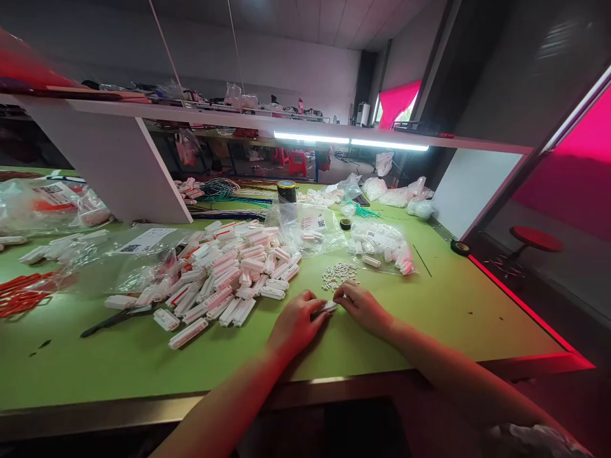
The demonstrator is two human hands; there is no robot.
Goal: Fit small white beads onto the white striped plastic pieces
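My left hand point(296, 321) is closed around a white plastic connector housing point(329, 306), keeping it just above or on the green tabletop. At the housing's right end, the fingertips of my right hand point(363, 306) are pinched together. Whatever they hold, if anything, is too small to make out. Just beyond both hands lies a loose cluster of tiny white pieces point(338, 275). To the left of my left hand, a big heap of white connector housings point(229, 273) spreads over the table, some with red parts.
Scissors point(107, 323) with a dark handle lie left of the heap. Clear bags with labels point(317, 232) and a bag of white parts point(382, 245) stand behind. Black tape rolls point(459, 247), a dark can point(286, 191), wire bundles point(222, 189) and orange pieces point(23, 292) are around. A shelf point(305, 124) spans overhead.
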